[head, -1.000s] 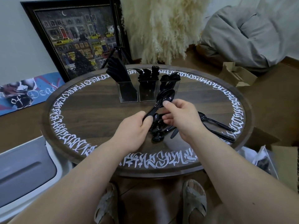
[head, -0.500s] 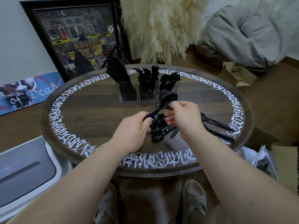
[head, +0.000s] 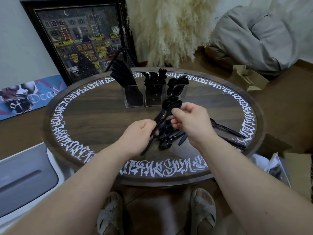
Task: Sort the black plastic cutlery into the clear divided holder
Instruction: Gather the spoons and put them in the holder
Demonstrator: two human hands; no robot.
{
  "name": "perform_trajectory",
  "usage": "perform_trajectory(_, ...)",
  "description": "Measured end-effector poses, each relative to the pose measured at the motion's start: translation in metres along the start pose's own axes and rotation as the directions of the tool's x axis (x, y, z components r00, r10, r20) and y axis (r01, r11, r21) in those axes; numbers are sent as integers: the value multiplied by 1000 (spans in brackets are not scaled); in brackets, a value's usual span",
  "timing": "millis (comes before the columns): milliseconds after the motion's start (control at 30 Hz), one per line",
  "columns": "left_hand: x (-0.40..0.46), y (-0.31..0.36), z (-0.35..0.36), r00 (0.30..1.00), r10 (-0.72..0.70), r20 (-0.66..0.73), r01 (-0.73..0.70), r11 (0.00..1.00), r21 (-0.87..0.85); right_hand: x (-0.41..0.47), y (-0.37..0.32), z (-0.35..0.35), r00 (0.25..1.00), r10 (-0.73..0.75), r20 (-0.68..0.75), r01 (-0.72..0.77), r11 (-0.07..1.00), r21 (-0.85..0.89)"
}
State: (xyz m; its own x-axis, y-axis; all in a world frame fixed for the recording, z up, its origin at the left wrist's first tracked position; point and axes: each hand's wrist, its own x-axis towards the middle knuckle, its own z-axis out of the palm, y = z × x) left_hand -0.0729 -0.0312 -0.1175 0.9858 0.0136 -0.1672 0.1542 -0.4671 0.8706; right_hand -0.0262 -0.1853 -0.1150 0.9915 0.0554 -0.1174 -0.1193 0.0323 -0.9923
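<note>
Between both hands (head: 191, 121), spoons (head: 171, 107) are gripped.

spoons (head: 171, 107): shiny black plastic | holder (head: 133, 95): clear smooth plastic | table (head: 94, 112): dark smooth wood | sandals (head: 204, 211): rough woven cloth

The clear holder (head: 153, 94) stands upright with 3 compartments: knives left, forks middle, spoons right. Several black spoons (head: 169, 108) are held tilted before it; loose cutlery (head: 166, 141) lies piled below.

Framed pic (head: 81, 39) & pampas (head: 171, 28) behind lettered round table (head: 94, 116).
</note>
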Motion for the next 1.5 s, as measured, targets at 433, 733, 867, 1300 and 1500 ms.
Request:
perform_trajectory(433, -3, -5, 0, 992, 15, 127, -44, 972, 229, 0, 7, -6, 951, -299, 75, 305, 875, -376)
perform_trajectory(733, -2, -4, -3, 985, 167, -42, -121, 843, 524, -3, 8, -6, 891, -436, 125, 413, 666, -621)
perform_trajectory(867, -2, 1, -1, 980, 192, -51, -139, 844, 517, -2, 8, -6, 867, -483, 124, 442, 629, -639)
perform_trajectory(1300, -1, -2, 0, 971, 231, -61, -147, 780, 608, -8, 0, -8, 946, -318, 71, 323, 893, -314)
perform_trajectory(1500, -3, 0, 3, 951, 305, -54, -218, 782, 585, -10, -7, -8, 981, -171, 93, 179, 980, -83)
